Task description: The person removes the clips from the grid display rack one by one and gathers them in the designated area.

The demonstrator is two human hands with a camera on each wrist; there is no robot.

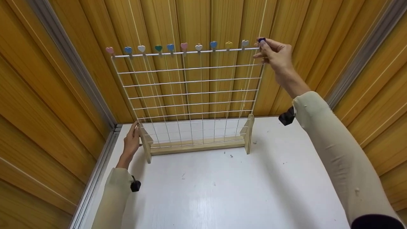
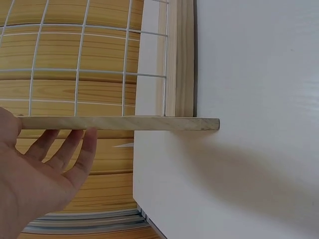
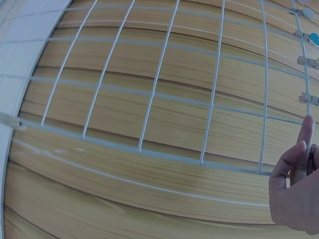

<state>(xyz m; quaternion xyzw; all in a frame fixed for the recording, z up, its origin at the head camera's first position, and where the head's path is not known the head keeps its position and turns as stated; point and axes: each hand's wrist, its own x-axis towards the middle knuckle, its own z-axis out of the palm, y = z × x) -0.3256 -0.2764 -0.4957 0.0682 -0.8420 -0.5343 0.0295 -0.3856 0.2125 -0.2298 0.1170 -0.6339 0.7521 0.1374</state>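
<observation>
A white wire grid [image 1: 192, 84] stands upright in a wooden stand [image 1: 197, 149]. My right hand [image 1: 278, 57] is at the grid's upper right corner and pinches a dark purple heart-topped clip [image 1: 261, 40] between thumb and finger. In the right wrist view, that hand [image 3: 299, 184] touches the corner, its fingers partly hiding the clip; whether the clip bites the wire cannot be seen. My left hand [image 1: 131, 141] holds the stand's left side piece [image 2: 119, 123], with several fingertips [image 2: 89, 137] against its outer face. The thumb's far side is hidden.
Several heart clips line the grid's top wire, from a pink one [image 1: 109, 50] at the left to a pale one [image 1: 244, 43] near my right hand. Small dark specks [image 1: 231, 156] lie on the white table [image 1: 203, 190]. Wood-patterned walls [image 1: 47, 95] surround it.
</observation>
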